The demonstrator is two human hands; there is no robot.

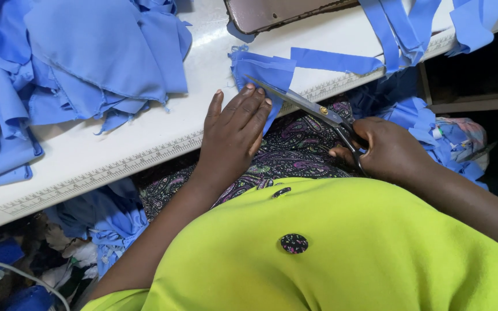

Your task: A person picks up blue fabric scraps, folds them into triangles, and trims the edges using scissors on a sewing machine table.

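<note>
My right hand [384, 150] grips the black handles of metal scissors [306, 105], whose blades point up-left onto a small blue fabric piece [263, 72] lying at the table's front edge. My left hand [231, 132] lies flat, fingers together, with its fingertips pressing the lower edge of that blue piece, just left of the blades. A blue strip [332, 60] extends to the right from the piece along the white table [145, 129].
A big heap of blue fabric [76, 57] covers the table's left. A sewing machine base [278, 12] sits at the top centre, with blue strips [402, 29] hanging right of it. Blue scraps [427, 124] pile below the table edge, which carries a printed ruler [99, 175].
</note>
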